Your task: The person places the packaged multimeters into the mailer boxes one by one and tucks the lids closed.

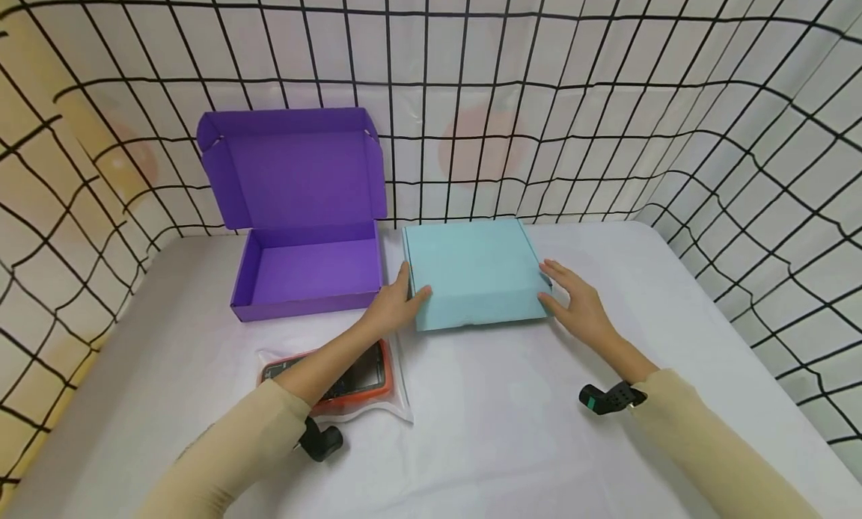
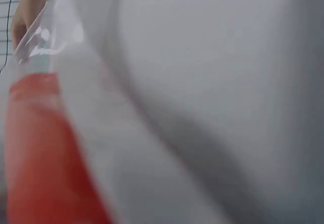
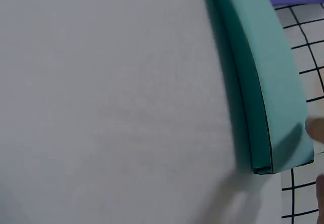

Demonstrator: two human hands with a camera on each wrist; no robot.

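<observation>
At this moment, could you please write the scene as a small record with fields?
Blue box: closed, on the white table
Left hand: at the blue box's left edge, thumb on top
Right hand: at the blue box's right edge
Purple box: lid raised, left of the blue box
Clear bag: orange-and-black item inside, partly hidden by left forearm
Background: black grid

On the white cloth-covered table [image 1: 505,437], the open purple cardboard box [image 1: 303,179] stands left of the closed light-blue flat cardboard box [image 1: 474,272]. Before the purple box lies a clear plastic bag [image 1: 400,390] containing an orange-rimmed dark rectangular item [image 1: 369,373], below the left forearm [image 1: 331,363]. Behind both boxes rises black grid mesh [image 1: 425,84].
</observation>
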